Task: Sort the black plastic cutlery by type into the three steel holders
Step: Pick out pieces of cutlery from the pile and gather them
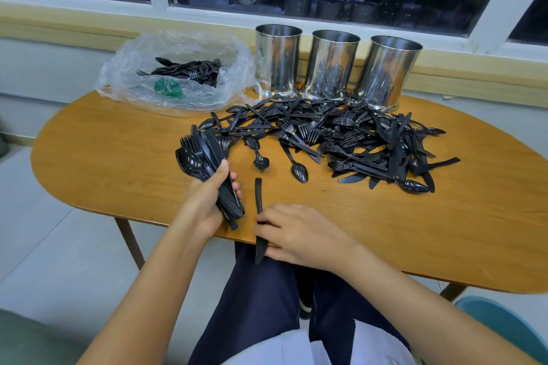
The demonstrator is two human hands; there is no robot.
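One knife in right hand — cutlery bundle in left hand

Left hand gripping cutlery bundle; right hand pinching knife, three steel holders behind pile

The head camera is looking forward and down past the left hand and right hand across the desk.

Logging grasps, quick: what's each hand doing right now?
Left hand: grips a bundle of mixed black cutlery.
Right hand: pinches a single black knife.
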